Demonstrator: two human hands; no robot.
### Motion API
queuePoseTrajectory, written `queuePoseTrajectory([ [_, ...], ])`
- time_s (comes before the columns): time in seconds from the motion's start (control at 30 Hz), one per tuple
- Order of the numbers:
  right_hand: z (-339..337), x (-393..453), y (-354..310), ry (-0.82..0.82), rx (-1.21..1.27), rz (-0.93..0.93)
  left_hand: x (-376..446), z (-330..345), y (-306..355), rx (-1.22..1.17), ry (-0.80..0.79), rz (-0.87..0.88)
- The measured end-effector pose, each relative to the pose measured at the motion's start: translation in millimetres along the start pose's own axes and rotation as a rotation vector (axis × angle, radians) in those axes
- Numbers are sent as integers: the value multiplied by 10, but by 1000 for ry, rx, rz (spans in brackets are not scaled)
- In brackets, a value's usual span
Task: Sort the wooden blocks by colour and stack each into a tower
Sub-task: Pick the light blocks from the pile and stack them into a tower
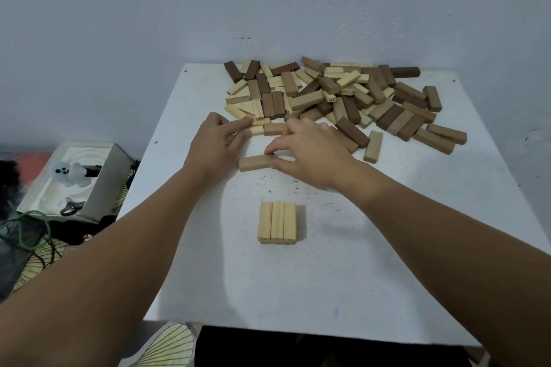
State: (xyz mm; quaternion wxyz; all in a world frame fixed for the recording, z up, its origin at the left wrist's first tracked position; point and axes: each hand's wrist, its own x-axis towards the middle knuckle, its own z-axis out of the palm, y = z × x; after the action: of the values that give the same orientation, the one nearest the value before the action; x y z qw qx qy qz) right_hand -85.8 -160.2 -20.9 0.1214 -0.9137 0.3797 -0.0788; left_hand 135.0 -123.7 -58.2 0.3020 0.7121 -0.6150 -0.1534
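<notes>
Fingertips (269, 155) of right hand (307, 152) pinch tan block (255, 162) end.

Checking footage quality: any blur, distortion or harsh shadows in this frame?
Head view: wide-angle bend at the table edges; a soft arm shadow falls near the pale stack; the right hand looks slightly soft on its tan block; no glare.

No text, label or number can be read. Small dark marks are seen on the end of one block (331, 99) in the pile near the table's far edge, perhaps digits, but too blurred.
</notes>
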Motion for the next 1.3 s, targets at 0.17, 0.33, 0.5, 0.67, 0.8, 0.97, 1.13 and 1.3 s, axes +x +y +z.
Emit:
queuePoseTrajectory([
  [0.17, -93, -10, 216, 107, -145, 88, -27, 0, -16, -25, 86, 15],
  [0.33, -108, 61, 205, 151, -144, 196, -43, 27, -24, -21, 129, 22],
  [0.5, -44, 288, -60, 191, -15, 152, -39, 52, -51, 37, 164, 50],
  [0.67, -81, 639, -113, 76, -27, 193, -48, 41, -46, 44, 210, 52],
  [0.8, -142, 781, -55, -41, -186, 161, -28, 37, -66, 67, 197, 62],
  [0.97, -123, 844, 11, 65, -228, 93, -11, 44, -74, 58, 188, 61],
  [1.13, -77, 922, 6, 17, -307, 42, -20, 32, -62, 35, 183, 32],
  [1.3, -73, 931, 41, 133, -331, -17, -8, 37, -67, 53, 164, 44],
])
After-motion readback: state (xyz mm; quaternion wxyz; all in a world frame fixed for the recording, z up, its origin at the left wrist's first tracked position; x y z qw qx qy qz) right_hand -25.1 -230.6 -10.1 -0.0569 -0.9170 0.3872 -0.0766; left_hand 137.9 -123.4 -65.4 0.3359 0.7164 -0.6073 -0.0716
